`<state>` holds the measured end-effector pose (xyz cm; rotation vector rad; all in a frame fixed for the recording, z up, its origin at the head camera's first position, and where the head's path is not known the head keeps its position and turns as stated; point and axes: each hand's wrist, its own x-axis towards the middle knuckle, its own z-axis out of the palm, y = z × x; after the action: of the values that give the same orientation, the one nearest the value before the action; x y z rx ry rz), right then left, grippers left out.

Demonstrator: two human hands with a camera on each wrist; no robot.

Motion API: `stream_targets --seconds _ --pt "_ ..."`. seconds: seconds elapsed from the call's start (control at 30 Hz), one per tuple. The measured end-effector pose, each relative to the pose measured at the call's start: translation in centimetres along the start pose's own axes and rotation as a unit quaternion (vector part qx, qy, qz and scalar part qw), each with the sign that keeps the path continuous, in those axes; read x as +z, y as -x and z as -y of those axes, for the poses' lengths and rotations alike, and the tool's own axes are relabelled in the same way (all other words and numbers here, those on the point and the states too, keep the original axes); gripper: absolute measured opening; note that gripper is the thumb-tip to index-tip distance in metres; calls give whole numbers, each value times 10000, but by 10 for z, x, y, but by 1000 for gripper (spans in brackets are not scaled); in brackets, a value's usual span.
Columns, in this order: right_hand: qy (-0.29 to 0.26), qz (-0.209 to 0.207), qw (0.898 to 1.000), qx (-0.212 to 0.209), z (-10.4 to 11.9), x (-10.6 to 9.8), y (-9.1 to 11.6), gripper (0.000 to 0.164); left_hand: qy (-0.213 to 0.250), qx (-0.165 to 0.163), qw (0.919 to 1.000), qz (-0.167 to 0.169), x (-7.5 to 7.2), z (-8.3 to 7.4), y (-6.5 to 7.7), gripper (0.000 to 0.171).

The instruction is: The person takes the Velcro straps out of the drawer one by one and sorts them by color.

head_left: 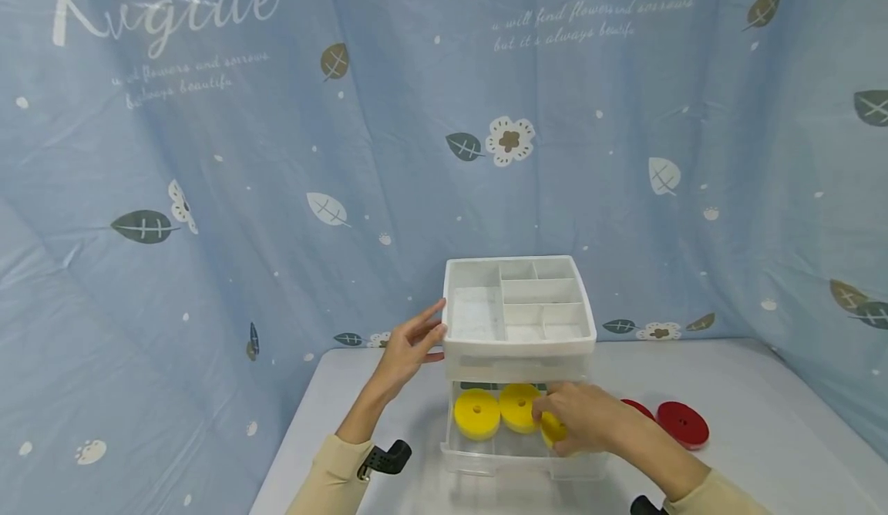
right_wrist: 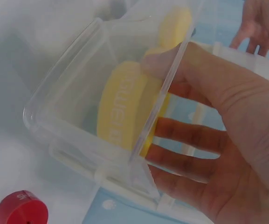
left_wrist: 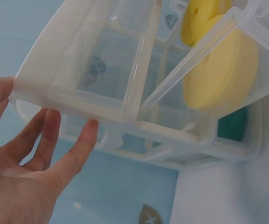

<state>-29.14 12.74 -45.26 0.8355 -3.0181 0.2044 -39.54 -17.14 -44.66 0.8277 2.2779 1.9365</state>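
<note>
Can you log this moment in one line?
Left hand: touches white plastic drawer cabinet; Right hand: grips round yellow disc inside open clear plastic drawer; Same drawer: two yellow discs; White table: two round red discs

A storage box [head_left: 516, 351] is standing on a table [head_left: 770, 415], with a curtain [head_left: 416, 153] hanging behind. A drawer [head_left: 516, 462] is jutting out frontward from the box's lower part. Inside, a left disc [head_left: 476, 415], middle disc [head_left: 519, 407] and right disc [head_left: 553, 429] are lying side by side. A left hand [head_left: 409, 349] is touching the box's left side; a right hand [head_left: 583, 419] is gripping the right disc. Right of the drawer, a fourth disc [head_left: 640, 406] and, farther right, a fifth disc [head_left: 683, 425] are lying on the table.
</note>
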Motion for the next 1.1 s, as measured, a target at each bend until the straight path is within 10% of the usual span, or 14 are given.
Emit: stream_targets --seconds 1.1 --pt "-565 -220 9977 -309 -4 -38 22 29 -35 -29 10000 -22 0 0 0 50"
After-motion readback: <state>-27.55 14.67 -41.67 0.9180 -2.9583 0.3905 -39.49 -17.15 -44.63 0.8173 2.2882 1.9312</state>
